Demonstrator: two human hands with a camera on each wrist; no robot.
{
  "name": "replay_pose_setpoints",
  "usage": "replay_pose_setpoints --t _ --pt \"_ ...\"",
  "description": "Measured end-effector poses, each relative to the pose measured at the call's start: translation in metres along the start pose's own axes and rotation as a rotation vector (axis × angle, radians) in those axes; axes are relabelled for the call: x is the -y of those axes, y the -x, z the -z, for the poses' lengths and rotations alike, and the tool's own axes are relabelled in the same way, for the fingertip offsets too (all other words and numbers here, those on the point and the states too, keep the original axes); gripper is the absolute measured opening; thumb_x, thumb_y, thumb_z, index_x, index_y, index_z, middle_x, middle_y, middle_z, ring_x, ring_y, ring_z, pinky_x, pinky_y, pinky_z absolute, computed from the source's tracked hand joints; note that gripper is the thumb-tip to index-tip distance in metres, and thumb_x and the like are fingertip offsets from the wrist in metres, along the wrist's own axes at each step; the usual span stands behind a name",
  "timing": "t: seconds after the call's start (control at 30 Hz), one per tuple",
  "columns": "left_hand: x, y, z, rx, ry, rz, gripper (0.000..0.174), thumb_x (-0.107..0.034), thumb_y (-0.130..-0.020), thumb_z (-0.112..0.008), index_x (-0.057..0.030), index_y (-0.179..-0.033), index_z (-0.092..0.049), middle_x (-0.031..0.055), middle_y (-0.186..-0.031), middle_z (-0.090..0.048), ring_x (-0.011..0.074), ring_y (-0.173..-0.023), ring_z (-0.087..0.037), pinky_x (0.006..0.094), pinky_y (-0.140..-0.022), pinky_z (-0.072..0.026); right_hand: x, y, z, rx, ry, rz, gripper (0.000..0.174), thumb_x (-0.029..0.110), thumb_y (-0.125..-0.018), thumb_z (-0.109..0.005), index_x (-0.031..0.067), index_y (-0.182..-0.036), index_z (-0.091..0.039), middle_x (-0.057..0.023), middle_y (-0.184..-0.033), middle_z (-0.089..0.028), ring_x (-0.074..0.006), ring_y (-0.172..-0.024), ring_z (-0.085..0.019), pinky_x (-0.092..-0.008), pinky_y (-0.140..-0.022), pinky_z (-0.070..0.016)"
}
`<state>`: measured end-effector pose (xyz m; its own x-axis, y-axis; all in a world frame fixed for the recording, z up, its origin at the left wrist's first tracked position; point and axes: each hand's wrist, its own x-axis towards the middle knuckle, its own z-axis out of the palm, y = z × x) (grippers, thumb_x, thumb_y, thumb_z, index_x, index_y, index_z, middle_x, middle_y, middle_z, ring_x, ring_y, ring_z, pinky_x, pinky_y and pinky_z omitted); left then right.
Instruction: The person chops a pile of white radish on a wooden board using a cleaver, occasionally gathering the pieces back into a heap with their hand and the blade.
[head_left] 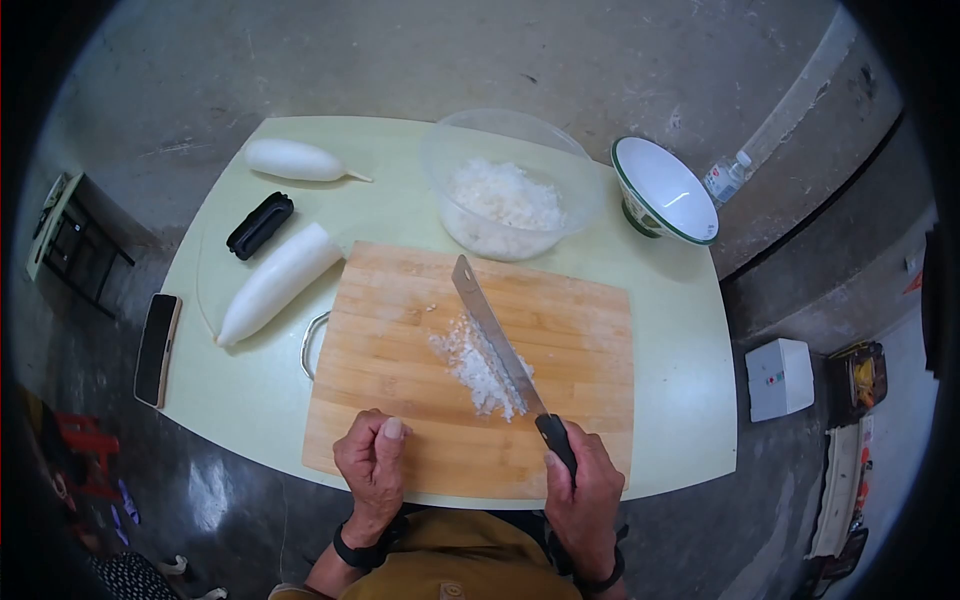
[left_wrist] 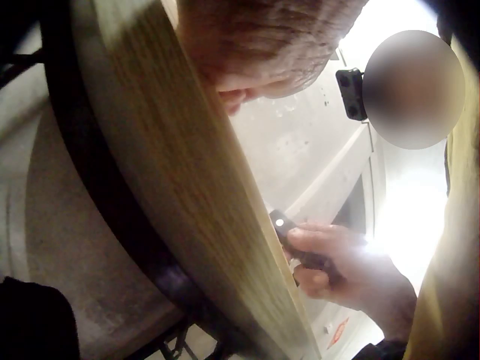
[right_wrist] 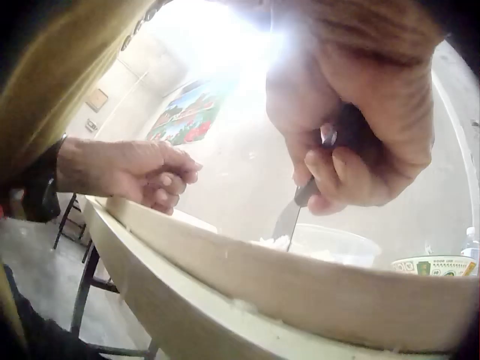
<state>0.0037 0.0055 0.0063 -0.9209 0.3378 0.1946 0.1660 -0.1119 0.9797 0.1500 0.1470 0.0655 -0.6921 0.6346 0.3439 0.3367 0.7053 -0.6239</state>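
Observation:
My right hand [head_left: 585, 478] grips the black handle of a kitchen knife [head_left: 494, 335], its fingers wrapped round it in the right wrist view. The blade slants up and left over a small heap of finely chopped white radish [head_left: 475, 368] on the wooden cutting board [head_left: 580, 345]. By the board's near left edge is my left hand [head_left: 372, 462], fingers curled in and thumb on top, holding nothing. In the right wrist view the left hand [right_wrist: 139, 174] appears just above the board's edge, apart from the knife.
Behind the board stands a clear plastic bowl [head_left: 455, 215] of shredded white radish, with a green-rimmed bowl [head_left: 668, 190] to its right. Two whole white radishes [head_left: 280, 285], a black case [head_left: 260, 226] and a phone [head_left: 157, 350] lie left. A bottle [head_left: 727, 178] stands at the back right.

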Motion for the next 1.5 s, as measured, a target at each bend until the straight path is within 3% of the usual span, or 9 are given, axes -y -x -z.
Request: replay_pose_setpoints --t 0.83,1.0,1.5 --pt "-0.0018 0.0003 -0.0009 -0.011 -0.014 -0.003 0.027 -0.019 -0.097 -0.057 0.0007 -0.078 -0.058 0.0026 -0.066 -0.054 0.0081 -0.06 -0.044 0.0242 -0.055 -0.035 0.0025 0.0024 0.0028 0.047 -0.02 -0.1 0.035 0.0 -0.084 -0.063 0.0025 -0.119 -0.06 -0.0158 -0.087 -0.062 -0.0316 -0.073 -0.064 -0.0372 -0.065 -0.0517" --pt "-0.0005 0.0005 0.0005 -0.014 -0.022 -0.011 0.028 -0.02 -0.097 -0.058 0.0007 -0.078 -0.058 0.0024 -0.067 -0.055 0.0081 -0.06 -0.044 0.0243 -0.055 -0.0352 -0.001 0.0023 0.0006 -0.036 -0.015 -0.047 0.035 -0.001 -0.083 -0.064 0.0012 -0.118 -0.06 -0.0166 -0.087 -0.062 -0.0319 -0.073 -0.064 -0.0377 -0.065 -0.0515" --pt "-0.0011 0.0011 -0.0003 -0.011 0.006 0.011 0.027 -0.018 -0.097 -0.057 0.0009 -0.078 -0.058 0.0027 -0.068 -0.055 0.0083 -0.061 -0.045 0.0238 -0.057 -0.0359 -0.002 0.0022 0.0023 -0.013 -0.019 -0.057 0.036 -0.002 -0.082 -0.064 0.0017 -0.118 -0.06 -0.0156 -0.085 -0.062 -0.0317 -0.072 -0.064 -0.0373 -0.064 -0.0518"
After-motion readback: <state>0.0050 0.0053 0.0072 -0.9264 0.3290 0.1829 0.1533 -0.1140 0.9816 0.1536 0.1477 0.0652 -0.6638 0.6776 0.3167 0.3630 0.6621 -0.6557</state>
